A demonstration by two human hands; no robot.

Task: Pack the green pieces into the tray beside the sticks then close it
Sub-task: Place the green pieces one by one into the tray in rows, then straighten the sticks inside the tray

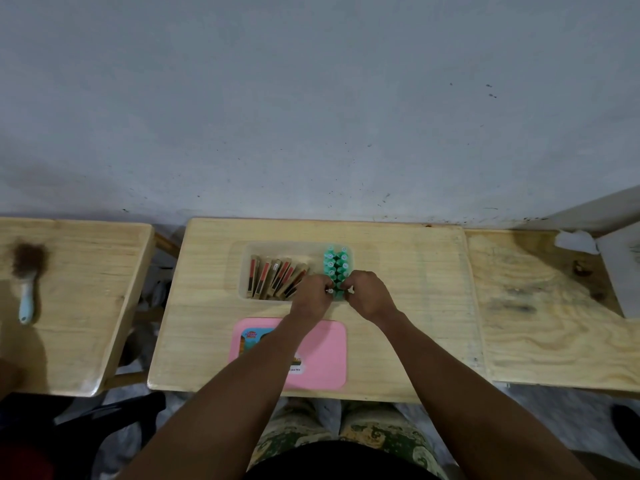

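Note:
A clear plastic tray sits on the middle wooden table. Several brown sticks with red and black stripes lie in its left part. Two rows of green pieces stand in its right part. My left hand and my right hand meet at the near end of the green rows, fingertips pinched on the nearest green pieces. The nearest pieces are mostly hidden by my fingers. The pink lid lies flat on the table in front of the tray, partly under my left forearm.
A brush with a light blue handle lies on the separate table at the left. Another wooden table adjoins on the right, with a white object at its far corner. The grey wall stands right behind the tables.

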